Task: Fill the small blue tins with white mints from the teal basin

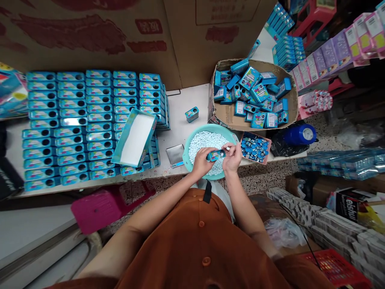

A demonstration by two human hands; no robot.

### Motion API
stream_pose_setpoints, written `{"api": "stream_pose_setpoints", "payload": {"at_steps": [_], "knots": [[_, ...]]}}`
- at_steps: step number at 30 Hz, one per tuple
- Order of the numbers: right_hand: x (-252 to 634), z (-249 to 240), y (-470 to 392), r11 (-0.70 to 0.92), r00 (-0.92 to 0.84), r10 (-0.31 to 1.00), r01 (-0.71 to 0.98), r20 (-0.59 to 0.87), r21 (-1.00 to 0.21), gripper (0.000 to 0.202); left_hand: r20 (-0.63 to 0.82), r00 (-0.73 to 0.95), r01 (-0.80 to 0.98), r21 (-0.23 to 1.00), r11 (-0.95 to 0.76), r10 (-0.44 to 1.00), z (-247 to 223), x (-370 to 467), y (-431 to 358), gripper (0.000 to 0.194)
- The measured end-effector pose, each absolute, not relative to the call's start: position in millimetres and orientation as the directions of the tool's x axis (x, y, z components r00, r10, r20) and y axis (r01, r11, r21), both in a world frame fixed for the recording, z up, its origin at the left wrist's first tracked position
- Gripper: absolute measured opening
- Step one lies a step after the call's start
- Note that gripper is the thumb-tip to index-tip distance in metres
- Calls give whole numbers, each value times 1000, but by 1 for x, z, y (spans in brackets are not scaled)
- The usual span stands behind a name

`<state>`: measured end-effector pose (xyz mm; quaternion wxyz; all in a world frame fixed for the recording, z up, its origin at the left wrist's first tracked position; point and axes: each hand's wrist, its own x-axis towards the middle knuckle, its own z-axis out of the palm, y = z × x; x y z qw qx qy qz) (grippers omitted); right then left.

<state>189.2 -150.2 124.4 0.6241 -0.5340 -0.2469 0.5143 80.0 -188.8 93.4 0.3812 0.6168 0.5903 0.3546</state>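
Note:
A small blue candy tin (215, 155) with a round dark hole in its top is gripped by my left hand (202, 161). Close to the hole, my right hand (233, 158) has its fingers curled, with a small white candy (227, 148) at the fingertips. Both hands are over a turquoise basin (187, 154) holding many white candies (207, 139). To its right, a shallow box (267, 155) contains small blue and silver pieces (254, 146). Beyond the basin stands a single blue tin (191, 114). An open metal tray (175, 154) lies left of the basin.
Rows of blue tins (72, 130) cover the table's left side, with an open carton (134, 138) resting on them. A cardboard box (231, 116) of jumbled tins stands behind right. Large cardboard (186, 48) walls the back. A pink stool (96, 208) is at lower left.

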Motion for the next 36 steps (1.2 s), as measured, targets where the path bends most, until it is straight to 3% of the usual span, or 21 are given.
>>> {"api": "stream_pose_setpoints", "payload": {"at_steps": [8,13,16,19,22,25,28,31,36], "knots": [[187,128,-153,-64,353,918,-314,-179,-947,52,-33,-17,308,951,37,999,86,87,-191,38],[198,137,-154,-76,238,957,-350,-168,-933,48,-48,-3,74,996,48,999,86,86,-192,35],[216,121,-148,-100,296,930,-367,-218,-925,46,-41,29,-33,999,42,999,85,83,-193,34],[234,85,-145,-235,329,901,-182,-284,-955,43,-97,-7,-78,992,97,995,82,80,-194,33],[249,46,-145,-373,189,921,166,-342,-913,42,-139,-64,-84,987,134,988,79,76,-196,33],[256,16,-140,-251,78,967,478,-244,-842,37,-171,-120,-65,984,164,978,78,69,-199,34],[255,-9,-124,-77,-20,992,664,-121,-744,34,-196,-171,-32,981,193,966,79,60,-205,34],[242,-33,-109,30,-95,993,760,-65,-649,39,-224,-201,-6,974,227,954,80,51,-213,36],[203,-56,-121,132,-274,950,783,-147,-608,42,-284,-240,27,954,299,928,81,43,-226,36]]}}
